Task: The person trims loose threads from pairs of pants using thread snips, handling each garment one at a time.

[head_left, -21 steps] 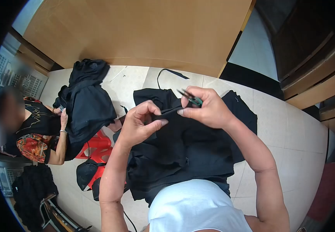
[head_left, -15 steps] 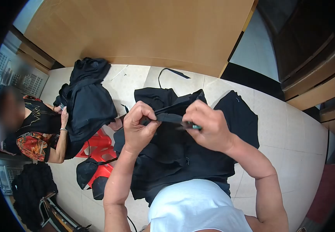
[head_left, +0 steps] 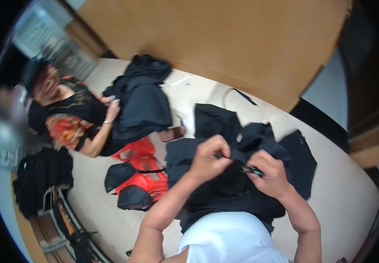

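Observation:
A large black garment (head_left: 224, 193) lies spread over the lap of the person wearing the camera, its parts reaching forward and to the right. My left hand (head_left: 211, 160) is closed in a pinch on the black cloth near the middle. Close by on the right, my right hand (head_left: 269, 172) is wrapped round small thread snips (head_left: 254, 171) with a green handle, their tip pointing left toward my left hand. Whether the right fingers also grip cloth is too blurred to tell.
At the left a seated person (head_left: 77, 109) holds black cloth (head_left: 141, 101). Red stools (head_left: 143, 175) with black pieces on them stand between us. A black pile (head_left: 45, 175) sits on a rack at lower left. A wooden panel (head_left: 224, 39) stands ahead.
The view has swung left, so the scene sits farther right and is tilted. Both hands are lower over the garment, still close together, and the snips remain in my right hand.

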Demonstrator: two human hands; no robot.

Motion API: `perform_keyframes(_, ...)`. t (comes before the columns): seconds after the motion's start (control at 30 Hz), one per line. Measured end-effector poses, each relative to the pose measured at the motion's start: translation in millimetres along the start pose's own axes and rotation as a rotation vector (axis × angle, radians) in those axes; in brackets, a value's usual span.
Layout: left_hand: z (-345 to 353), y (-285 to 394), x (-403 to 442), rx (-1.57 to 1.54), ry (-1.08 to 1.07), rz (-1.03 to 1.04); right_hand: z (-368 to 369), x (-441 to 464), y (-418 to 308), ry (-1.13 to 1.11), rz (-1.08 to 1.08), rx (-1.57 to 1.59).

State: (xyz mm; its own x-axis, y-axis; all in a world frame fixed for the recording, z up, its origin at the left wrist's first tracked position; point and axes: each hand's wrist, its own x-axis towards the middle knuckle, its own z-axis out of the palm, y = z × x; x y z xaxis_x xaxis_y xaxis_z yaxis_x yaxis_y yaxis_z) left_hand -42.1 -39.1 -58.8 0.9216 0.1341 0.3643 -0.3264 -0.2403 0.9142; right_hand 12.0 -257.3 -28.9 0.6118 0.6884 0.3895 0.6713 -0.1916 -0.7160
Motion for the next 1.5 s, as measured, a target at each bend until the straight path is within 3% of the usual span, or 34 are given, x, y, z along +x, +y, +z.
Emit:
perform_keyframes(0.2, -4.2, 3.6, -23.2, 0.072, -0.153, -0.106, -46.3, 28.5, -26.7, 0.001, 0.347, 0.575)
perform_keyframes(0.27, 0.4, -1.3, -27.6, 0.066, -0.198, -0.126, -77.7, 58.2, -55.6, 0.037, 0.263, 0.805)
perform_keyframes(0.33, 6.9, 4.2, -26.5, 0.062, -0.209, -0.116, -89.5, 90.3, -90.2, 0.101, -0.107, 0.844)
perform_keyframes(0.43, 5.6, 15.3, -20.3, 0.104, -0.196, -0.080, -96.8, 103.2, -111.5, 0.059, -0.143, 0.876)
perform_keyframes(0.53, -2.9, 9.9, 33.0, 0.139, -0.171, 0.096, -117.1, 144.3, -132.7, -0.003, -0.344, 0.849)
perform_keyframes(0.67, 5.6, 18.6, -25.5, 0.076, -0.185, -0.027, -101.1, 130.2, -153.9, -0.097, -0.280, 0.974)
perform_keyframes(0.7, 4.8, 19.7, -27.2, 0.069, -0.191, -0.052, -92.1, 127.2, -150.2, -0.104, -0.278, 0.972)
perform_keyframes(0.83, -0.2, 16.3, -27.1, 0.057, -0.199, -0.080, -48.4, 102.0, -115.5, -0.125, 0.326, 0.903)
perform_keyframes(0.93, 0.0, 11.2, -29.1, 0.052, -0.184, -0.051, -36.3, 89.5, -90.1, -0.219, 0.468, 0.842)
perform_keyframes(0.97, -1.0, 9.9, -28.6, 0.053, -0.180, -0.053, -30.6, 85.4, -79.3, -0.223, 0.467, 0.843)
perform_keyframes(1.1, -3.2, 4.3, -23.9, 0.048, -0.092, -0.007, -10.7, 64.5, -33.0, -0.138, 0.250, 0.355)
perform_keyframes(1.27, -7.7, 13.5, -12.0, 0.044, -0.023, 0.040, -21.4, 32.1, -0.6, -0.328, 0.428, 0.317)
perform_keyframes(1.37, -6.4, 13.8, -4.8, 0.033, 0.019, 0.072, -14.3, 19.6, 21.9, -0.251, 0.304, 0.206)
perform_keyframes(1.43, -8.8, 13.3, 0.1, 0.155, 0.037, 0.190, -15.9, 18.0, 28.0, -0.061, 0.105, 0.115)
perform_keyframes(1.5, -6.1, 13.8, -0.1, 0.165, 0.090, 0.187, -18.2, 18.2, 17.7, 0.061, 0.050, 0.031)
